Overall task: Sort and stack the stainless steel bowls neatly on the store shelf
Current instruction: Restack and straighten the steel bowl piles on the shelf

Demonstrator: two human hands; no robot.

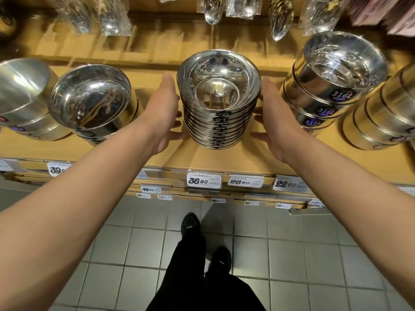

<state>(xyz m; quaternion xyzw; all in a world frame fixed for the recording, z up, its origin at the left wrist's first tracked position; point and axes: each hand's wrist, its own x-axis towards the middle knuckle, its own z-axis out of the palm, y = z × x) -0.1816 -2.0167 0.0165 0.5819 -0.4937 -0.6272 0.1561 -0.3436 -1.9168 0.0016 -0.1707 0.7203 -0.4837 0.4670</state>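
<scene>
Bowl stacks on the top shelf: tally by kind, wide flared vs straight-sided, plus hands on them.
Wide flared bowl stack: 1
Straight-sided bowl stacks: 4, at
Total stacks: 5
Hands flanking the flared stack: 2, left hand, right hand

— What sits between the hands?
— A bowl stack (pixel 219 108) on the shelf (pixel 202 160). The left hand (pixel 160 117) flanks one side, the right hand (pixel 272 117) the other, fingers (pixel 174 136) straight, beside its lower bowls.
— Outside the fingers?
— More bowls: a left stack (pixel 94 102), a labelled right stack (pixel 332 79).
</scene>
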